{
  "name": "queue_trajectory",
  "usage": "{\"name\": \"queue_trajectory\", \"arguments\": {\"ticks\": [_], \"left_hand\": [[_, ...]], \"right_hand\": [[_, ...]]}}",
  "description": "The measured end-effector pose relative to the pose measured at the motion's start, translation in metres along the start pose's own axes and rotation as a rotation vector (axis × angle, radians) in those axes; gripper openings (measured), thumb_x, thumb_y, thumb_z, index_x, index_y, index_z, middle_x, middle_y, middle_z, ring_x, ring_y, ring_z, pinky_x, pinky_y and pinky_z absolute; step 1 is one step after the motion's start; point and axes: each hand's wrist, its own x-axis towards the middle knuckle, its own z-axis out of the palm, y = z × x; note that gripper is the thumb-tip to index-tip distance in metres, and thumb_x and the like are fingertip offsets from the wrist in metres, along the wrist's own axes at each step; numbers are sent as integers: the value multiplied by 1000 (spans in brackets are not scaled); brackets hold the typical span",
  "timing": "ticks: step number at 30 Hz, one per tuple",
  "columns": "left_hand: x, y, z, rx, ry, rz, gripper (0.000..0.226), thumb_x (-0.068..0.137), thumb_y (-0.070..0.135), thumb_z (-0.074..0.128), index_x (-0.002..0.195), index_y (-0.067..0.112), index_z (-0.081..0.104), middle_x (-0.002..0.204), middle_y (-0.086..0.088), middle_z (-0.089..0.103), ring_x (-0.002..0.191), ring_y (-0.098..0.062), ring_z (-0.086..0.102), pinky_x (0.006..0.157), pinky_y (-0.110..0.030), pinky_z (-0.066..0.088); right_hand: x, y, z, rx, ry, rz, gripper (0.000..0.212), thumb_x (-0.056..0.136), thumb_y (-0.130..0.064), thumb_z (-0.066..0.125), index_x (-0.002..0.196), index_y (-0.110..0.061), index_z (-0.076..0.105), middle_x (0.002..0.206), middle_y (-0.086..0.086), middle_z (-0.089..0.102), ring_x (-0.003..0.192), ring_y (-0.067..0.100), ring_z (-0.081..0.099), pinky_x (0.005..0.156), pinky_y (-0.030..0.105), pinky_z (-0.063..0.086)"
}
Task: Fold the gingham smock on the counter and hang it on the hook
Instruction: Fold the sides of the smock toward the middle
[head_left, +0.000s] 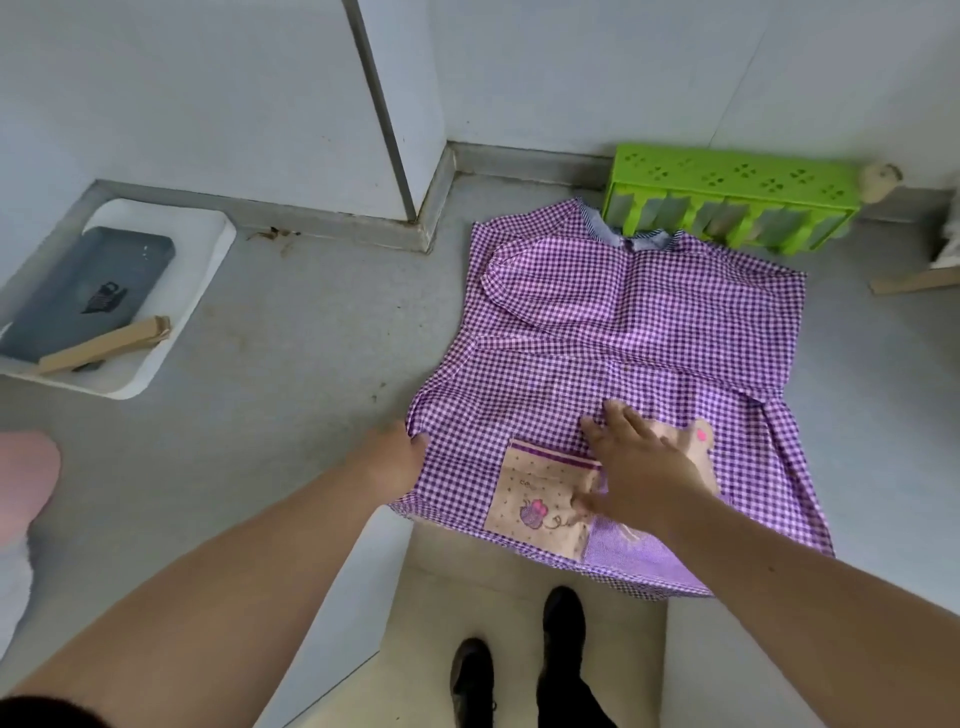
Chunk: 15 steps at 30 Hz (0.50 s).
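Observation:
The purple-and-white gingham smock (623, 332) lies spread flat on the grey counter (291, 364), collar toward the wall and hem hanging a little over the front edge. One sleeve is folded in across its chest. A beige pocket (530, 499) with a small picture sits near the hem. My left hand (395, 457) grips the smock's left side edge, fingers curled into the cloth. With fingers spread, my right hand (634, 462) presses flat on the fabric just above and right of the pocket. No hook is in view.
A green plastic rack (727, 197) stands against the wall behind the collar. At the left a white tray (171, 332) holds a dark flat box and a wooden piece. A wooden strip (914, 283) lies at the right. My shoes show on the floor below.

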Motion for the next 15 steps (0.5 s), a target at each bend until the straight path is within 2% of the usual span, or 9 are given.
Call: {"name": "queue_trajectory", "arguments": {"ticks": [1, 3, 5, 7, 9, 10, 13, 15], "left_hand": [[0, -4, 2, -9, -40, -36, 75, 105, 68, 36, 163, 21, 36, 161, -10, 49, 138, -34, 56, 110, -43, 48], [-7, -12, 2, 19, -189, -72, 102, 86, 88, 51, 164, 25, 32, 164, -7, 46, 141, -34, 53, 112, -46, 48], [-12, -24, -1, 50, -348, -73, 109, 71, 86, 71, 159, 29, 42, 158, -1, 52, 137, -30, 57, 115, -47, 48], [-13, -37, -4, 68, -394, -77, 96, 65, 73, 82, 146, 28, 59, 144, 2, 65, 123, -24, 64, 112, -47, 52], [-14, -44, -3, 69, -368, -101, 77, 78, 65, 77, 142, 26, 61, 141, 1, 66, 119, -23, 66, 110, -45, 53], [-19, -42, -4, 72, -336, -113, 69, 89, 62, 71, 146, 25, 58, 145, -1, 64, 123, -25, 64, 111, -45, 52], [-27, -31, -3, 58, -275, -72, 59, 105, 53, 54, 156, 24, 46, 155, -4, 54, 136, -30, 57, 116, -43, 47], [-33, -23, -1, 27, -262, -2, 41, 109, 48, 45, 145, 30, 55, 147, -3, 61, 127, -26, 61, 114, -45, 47]], "right_hand": [[3, 0, -5, -4, 2, 8, 109, 84, -82, 51, 162, -38, -11, 170, 0, -25, 159, 23, -13, 114, 80, 4], [4, -1, -12, 24, 0, 15, 110, 83, -81, 56, 162, -40, -9, 170, -2, -23, 159, 22, -12, 113, 79, 8], [7, 2, -16, 53, -6, 7, 111, 84, -78, 59, 163, -39, -8, 170, -2, -22, 159, 22, -11, 119, 67, 20], [10, 6, -17, 85, -2, -8, 111, 84, -76, 61, 163, -38, -7, 170, -1, -22, 159, 23, -11, 122, 60, 22], [9, 10, -16, 140, 3, -23, 105, 85, -74, 61, 164, -38, 1, 172, -3, -18, 159, 24, -10, 125, 58, 19], [3, 12, -14, 184, 24, -8, 97, 87, -73, 59, 164, -39, 10, 173, -4, -11, 159, 26, -5, 126, 57, 19], [-20, 27, -2, 422, 208, 150, 79, 91, -57, 61, 159, -40, 25, 163, 3, 26, 150, 32, 25, 117, 54, 35], [-45, 41, 14, 512, 350, 293, 69, 90, -47, 64, 152, -32, 38, 148, 8, 42, 136, 34, 40, 111, 51, 39]]}}
